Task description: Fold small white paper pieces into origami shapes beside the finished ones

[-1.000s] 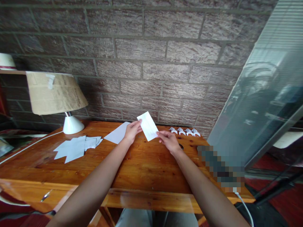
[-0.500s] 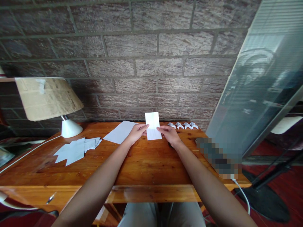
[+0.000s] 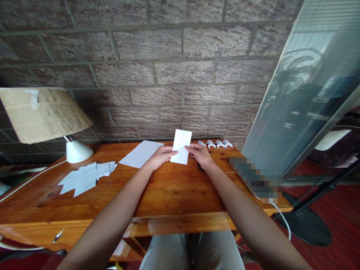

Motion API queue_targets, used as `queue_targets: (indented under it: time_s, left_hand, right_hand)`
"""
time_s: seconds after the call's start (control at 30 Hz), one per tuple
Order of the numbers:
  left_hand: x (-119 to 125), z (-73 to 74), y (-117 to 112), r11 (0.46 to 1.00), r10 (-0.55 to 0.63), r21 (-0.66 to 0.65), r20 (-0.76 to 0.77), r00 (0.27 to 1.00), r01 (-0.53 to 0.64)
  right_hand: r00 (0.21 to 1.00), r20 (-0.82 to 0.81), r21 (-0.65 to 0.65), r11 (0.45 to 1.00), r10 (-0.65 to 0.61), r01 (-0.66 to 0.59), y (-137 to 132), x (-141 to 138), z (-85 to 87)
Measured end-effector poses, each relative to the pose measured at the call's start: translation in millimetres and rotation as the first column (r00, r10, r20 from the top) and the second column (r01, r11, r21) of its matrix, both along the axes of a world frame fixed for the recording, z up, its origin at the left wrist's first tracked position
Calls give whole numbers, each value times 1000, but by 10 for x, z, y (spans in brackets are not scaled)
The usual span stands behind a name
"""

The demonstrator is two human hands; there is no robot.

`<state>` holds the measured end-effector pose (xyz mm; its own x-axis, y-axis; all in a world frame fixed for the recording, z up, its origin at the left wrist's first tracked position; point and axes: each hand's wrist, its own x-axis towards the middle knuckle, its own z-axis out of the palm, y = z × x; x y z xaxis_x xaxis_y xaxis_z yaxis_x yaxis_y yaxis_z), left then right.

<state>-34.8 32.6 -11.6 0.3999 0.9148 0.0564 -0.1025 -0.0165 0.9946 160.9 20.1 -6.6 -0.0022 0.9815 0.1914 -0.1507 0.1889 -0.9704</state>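
Note:
Between both hands a small white sheet of paper [image 3: 180, 148] is held up above the table, tilted a little to the right. My left hand [image 3: 163, 155] pinches its left edge, thumb on the near face. At the right edge my right hand [image 3: 199, 153] grips it, thumb also on the face; the fingers behind are partly hidden. A larger white sheet [image 3: 139, 154] lies flat beyond my left hand. Several small folded paper shapes [image 3: 210, 144] stand in a row at the back, just past my right hand.
On the wooden table [image 3: 180, 191], several cut paper pieces [image 3: 81, 179] overlap at the left. A lamp [image 3: 78, 152] with a brown paper shade stands behind them. A blurred-out dark object [image 3: 254, 180] with a white cable lies at the right edge. A brick wall [image 3: 168, 71] rises behind.
The sheet has tilted to the right, and my right hand's thumb sits higher on it. The camera view has shifted slightly. Both hands keep hold of the paper.

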Motion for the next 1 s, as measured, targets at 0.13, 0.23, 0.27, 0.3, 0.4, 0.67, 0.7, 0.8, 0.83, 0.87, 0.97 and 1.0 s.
queue_targets:
  time_s: [0.13,0.23,0.27,0.3,0.4,0.67,0.7,0.8,0.83,0.87,0.97,1.0]
  left_hand:
    - [-36,26,-9,992,-120,-57,-87,989,116]
    - [-60,41,-1,992,-118,-69,-128,985,110]
    - [-71,41,4,992,-108,-73,-143,984,98]
    - [-83,38,11,993,-98,-78,-158,983,86]
    - [-118,12,33,996,-58,-77,-169,984,46]
    - [-102,58,14,999,-33,-14,21,999,33]
    - [-96,64,15,1000,-24,-6,49,999,25]
    - [-93,51,43,998,56,4,89,994,-56]
    - [-97,40,55,996,83,1,92,992,-84]
    - [-101,29,67,994,107,-3,95,990,-107]
    - [-102,15,80,992,124,13,108,986,-126]
    - [-97,17,77,992,116,27,108,987,-120]
  right_hand:
    - [996,-83,-20,1000,-15,13,3,7,20]
    - [994,-102,-19,999,-40,38,14,18,36]
    - [993,-104,-18,998,-57,56,19,26,42]
    - [991,-109,-17,996,-84,82,25,38,48]
    - [979,-109,-40,984,-174,171,33,83,70]
    - [993,-19,-67,991,-114,112,-3,101,77]
    - [997,-10,-61,995,-83,82,-5,91,70]
    - [999,32,-33,999,14,-13,-9,57,48]
    - [998,46,-20,999,36,-35,-11,47,43]
    - [997,57,-7,999,51,-50,-15,37,39]
    - [994,67,12,996,88,-89,-27,20,33]
    - [992,69,18,994,104,-105,-30,18,32]
